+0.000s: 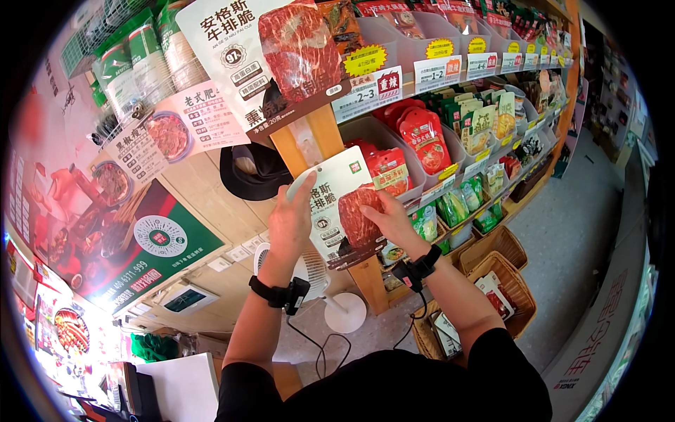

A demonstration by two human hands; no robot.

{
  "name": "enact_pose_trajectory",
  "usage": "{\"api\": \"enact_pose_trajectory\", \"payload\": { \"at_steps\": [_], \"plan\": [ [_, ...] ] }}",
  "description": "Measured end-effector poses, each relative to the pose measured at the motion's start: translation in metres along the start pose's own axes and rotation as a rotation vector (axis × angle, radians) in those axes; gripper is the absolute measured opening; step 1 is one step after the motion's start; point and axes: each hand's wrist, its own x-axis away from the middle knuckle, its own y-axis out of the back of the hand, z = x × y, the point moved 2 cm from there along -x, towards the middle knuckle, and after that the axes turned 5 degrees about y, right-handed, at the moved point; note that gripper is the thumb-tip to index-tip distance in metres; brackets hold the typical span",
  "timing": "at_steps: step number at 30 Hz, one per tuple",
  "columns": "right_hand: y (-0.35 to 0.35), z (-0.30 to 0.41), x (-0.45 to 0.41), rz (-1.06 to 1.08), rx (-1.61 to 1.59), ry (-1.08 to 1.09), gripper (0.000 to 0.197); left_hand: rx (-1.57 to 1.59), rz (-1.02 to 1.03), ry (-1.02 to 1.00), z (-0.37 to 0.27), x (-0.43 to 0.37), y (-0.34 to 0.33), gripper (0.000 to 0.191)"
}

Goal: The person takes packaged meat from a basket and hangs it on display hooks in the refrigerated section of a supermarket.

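Observation:
A flat white and brown snack packet or card (337, 184) with a picture of raw marbled beef is held upright in front of a wooden shelf post (306, 142). My left hand (292, 216) grips its left edge, thumb reaching near the top corner. On the right edge is my right hand (396, 221), with its thumb across the beef picture. A larger-looking piece of the same design (253, 63) hangs on the post just above. It bears writing and is cut off by the top of the view.
Tiered shelves (464, 163) with bins of red and green packets run along the right. Wicker baskets (503, 287) stand on the floor, some holding packets. A white fan (345, 312) and a dark hat (253, 174) are behind the post. Cables (321, 353) hang from my wrist devices.

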Motion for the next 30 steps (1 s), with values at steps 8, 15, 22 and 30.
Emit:
{"api": "enact_pose_trajectory", "payload": {
  "at_steps": [8,15,22,30],
  "plan": [
    [-0.005,-0.004,0.001,-0.003,-0.058,-0.039,0.028,-0.055,0.021,0.000,-0.002,-0.001,0.004,0.051],
    [0.000,0.001,0.000,-0.011,-0.004,-0.007,0.026,0.085,-0.069,-0.043,0.002,-0.001,-0.001,0.040],
    [-0.003,0.009,0.007,0.035,-0.140,-0.074,0.026,0.103,-0.050,-0.045,0.005,0.001,0.000,0.038],
    [-0.004,0.010,0.007,0.021,-0.139,-0.089,0.026,-0.129,-0.178,-0.125,-0.018,-0.011,0.017,0.046]
  ]
}}
